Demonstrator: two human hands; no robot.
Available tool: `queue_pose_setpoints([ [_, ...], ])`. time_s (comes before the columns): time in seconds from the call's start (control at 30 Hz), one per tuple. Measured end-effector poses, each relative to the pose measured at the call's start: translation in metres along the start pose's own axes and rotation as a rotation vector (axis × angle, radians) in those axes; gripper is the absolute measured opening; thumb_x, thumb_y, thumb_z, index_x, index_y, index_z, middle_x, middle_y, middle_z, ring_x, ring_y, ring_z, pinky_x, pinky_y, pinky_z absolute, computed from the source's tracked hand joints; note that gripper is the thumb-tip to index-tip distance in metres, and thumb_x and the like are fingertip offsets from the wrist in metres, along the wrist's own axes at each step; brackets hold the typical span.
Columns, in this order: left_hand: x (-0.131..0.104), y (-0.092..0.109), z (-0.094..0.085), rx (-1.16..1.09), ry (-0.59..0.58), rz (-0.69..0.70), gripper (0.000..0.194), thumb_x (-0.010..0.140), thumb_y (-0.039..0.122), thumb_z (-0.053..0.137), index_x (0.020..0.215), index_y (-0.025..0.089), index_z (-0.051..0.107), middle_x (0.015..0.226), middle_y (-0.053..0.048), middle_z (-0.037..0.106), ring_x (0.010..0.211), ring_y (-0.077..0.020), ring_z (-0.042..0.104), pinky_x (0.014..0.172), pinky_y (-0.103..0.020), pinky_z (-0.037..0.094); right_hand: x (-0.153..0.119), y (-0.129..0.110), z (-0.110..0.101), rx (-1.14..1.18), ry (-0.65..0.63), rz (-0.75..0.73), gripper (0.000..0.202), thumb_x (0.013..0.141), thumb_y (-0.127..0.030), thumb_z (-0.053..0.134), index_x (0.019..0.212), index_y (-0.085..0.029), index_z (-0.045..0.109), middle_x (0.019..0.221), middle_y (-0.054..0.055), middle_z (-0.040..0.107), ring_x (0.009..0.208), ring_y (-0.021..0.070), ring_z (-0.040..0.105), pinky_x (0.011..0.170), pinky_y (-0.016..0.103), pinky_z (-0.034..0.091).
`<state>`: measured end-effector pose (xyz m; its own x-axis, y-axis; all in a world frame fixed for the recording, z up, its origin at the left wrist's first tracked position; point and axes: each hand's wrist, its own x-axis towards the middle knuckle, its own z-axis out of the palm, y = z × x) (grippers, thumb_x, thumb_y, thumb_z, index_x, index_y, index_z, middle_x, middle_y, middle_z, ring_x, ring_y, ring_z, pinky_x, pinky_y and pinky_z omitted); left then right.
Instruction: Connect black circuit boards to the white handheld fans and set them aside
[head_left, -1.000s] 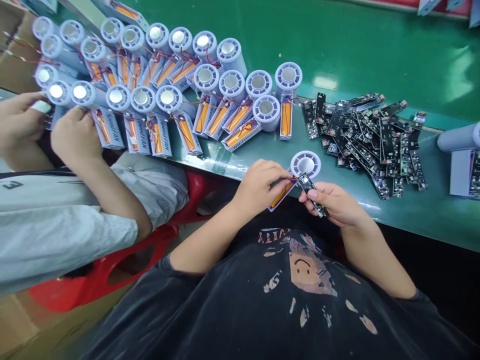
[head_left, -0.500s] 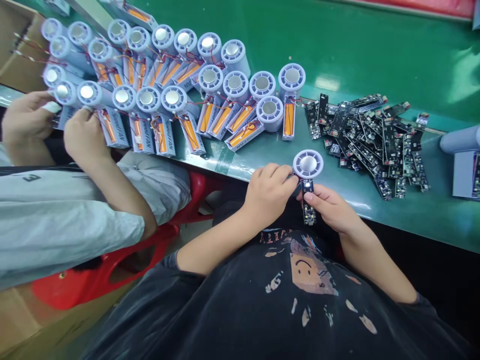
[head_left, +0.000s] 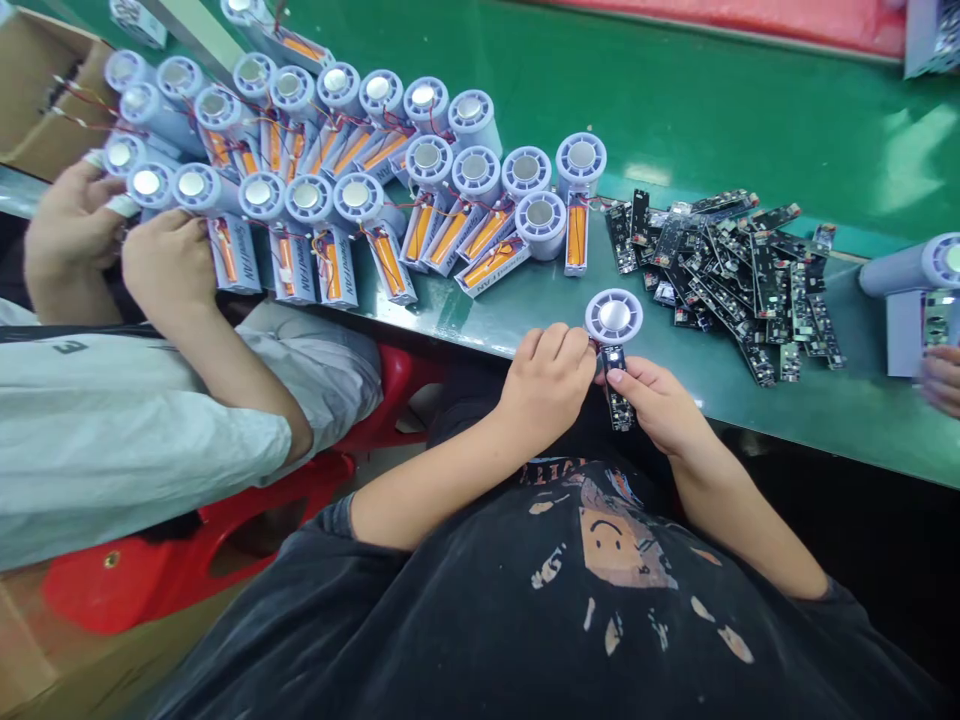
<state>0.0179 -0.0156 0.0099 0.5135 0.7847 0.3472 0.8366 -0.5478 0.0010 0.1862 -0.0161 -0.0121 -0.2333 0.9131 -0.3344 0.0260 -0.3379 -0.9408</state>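
A grey handheld fan (head_left: 613, 316) is held just off the table's front edge, its round vented head tilted up at me. Along its handle lies a black circuit board (head_left: 618, 404). My right hand (head_left: 667, 405) grips the handle, thumb pressed on the board's upper part. My left hand (head_left: 546, 385) is closed at the fan's left side, fingertips bunched by the joint of head and handle. A bit of red wire shows there; what the left fingertips pinch is hidden.
Rows of grey fans (head_left: 360, 197) with orange batteries and loose wires fill the left side of the green table (head_left: 712, 110). Loose circuit boards (head_left: 739, 270) are heaped right of centre. A co-worker's hands (head_left: 169, 265) work at left; another person's hand (head_left: 941, 380) is by a fan at right.
The view has shifted slightly. Another person's hand has come in at the right edge beside the fan there. My hands keep the same hold, with the fan a little higher in view.
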Motion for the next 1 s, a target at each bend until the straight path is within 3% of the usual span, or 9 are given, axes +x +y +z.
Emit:
queue_pose_setpoints([
  [0.13,-0.007,-0.001,0.003,-0.151,-0.082,-0.052,0.030,0.101,0.018,0.038,0.111,0.012,0.066,0.105,-0.015,0.066,0.100,-0.0282,0.058,0.084,-0.041,0.046,-0.004,-0.003,0.005,0.059,0.057,0.073,0.040,0.073,-0.058,0.070,0.079,-0.019,0.060,0.063,-0.004,0.058,0.052,0.0097,0.050,0.050,0.024,0.038],
  [0.23,-0.016,-0.007,0.007,-0.315,-0.101,-0.072,0.034,0.100,0.022,0.042,0.127,0.013,0.060,0.111,-0.013,0.065,0.102,-0.0258,0.058,0.087,-0.040,0.048,-0.005,-0.006,0.007,0.099,0.088,0.104,0.043,0.070,-0.059,0.071,0.080,-0.019,0.058,0.059,-0.005,0.055,0.044,0.0080,0.047,0.042,0.022,0.031],
  [0.4,-0.022,-0.016,0.007,-0.329,-0.120,-0.031,0.035,0.099,0.020,0.043,0.130,0.018,0.060,0.119,-0.010,0.067,0.099,-0.0233,0.059,0.083,-0.038,0.047,-0.003,-0.008,0.006,0.051,0.103,0.096,0.045,0.068,-0.061,0.068,0.079,-0.019,0.056,0.056,-0.007,0.049,0.042,0.0065,0.042,0.041,0.021,0.030],
  [0.57,-0.009,-0.009,-0.009,-0.109,-0.210,-0.024,0.029,0.098,0.021,0.047,0.121,0.017,0.063,0.100,-0.010,0.068,0.089,-0.0248,0.060,0.070,-0.036,0.044,-0.006,-0.012,0.005,-0.080,0.103,0.095,0.045,0.070,-0.064,0.061,0.078,-0.020,0.055,0.055,-0.006,0.049,0.041,0.0071,0.038,0.041,0.023,0.026],
  [0.67,0.001,-0.004,-0.017,-0.062,-0.287,-0.007,0.028,0.098,0.019,0.046,0.119,0.015,0.063,0.098,-0.012,0.067,0.091,-0.0267,0.061,0.068,-0.036,0.044,-0.011,-0.017,0.004,-0.204,0.099,0.078,0.037,0.074,-0.056,0.062,0.075,-0.020,0.056,0.056,-0.005,0.051,0.043,0.0081,0.040,0.044,0.024,0.028],
  [0.8,0.011,-0.004,-0.020,-0.091,-0.397,-0.030,0.029,0.099,0.019,0.046,0.123,0.016,0.061,0.100,-0.012,0.068,0.095,-0.0276,0.064,0.071,-0.036,0.046,-0.013,-0.021,0.001,-0.424,0.110,0.040,0.026,0.080,-0.040,0.061,0.065,-0.021,0.052,0.057,-0.004,0.055,0.050,0.0096,0.044,0.050,0.024,0.031],
  [1.0,0.007,-0.015,-0.013,-0.225,-0.420,-0.017,0.035,0.097,0.017,0.044,0.129,0.017,0.060,0.099,-0.010,0.071,0.093,-0.0251,0.067,0.077,-0.036,0.052,-0.005,-0.020,-0.002,-0.451,0.067,0.057,0.022,0.084,-0.039,0.054,0.071,-0.022,0.053,0.054,-0.005,0.053,0.047,0.0100,0.045,0.048,0.023,0.032],
])
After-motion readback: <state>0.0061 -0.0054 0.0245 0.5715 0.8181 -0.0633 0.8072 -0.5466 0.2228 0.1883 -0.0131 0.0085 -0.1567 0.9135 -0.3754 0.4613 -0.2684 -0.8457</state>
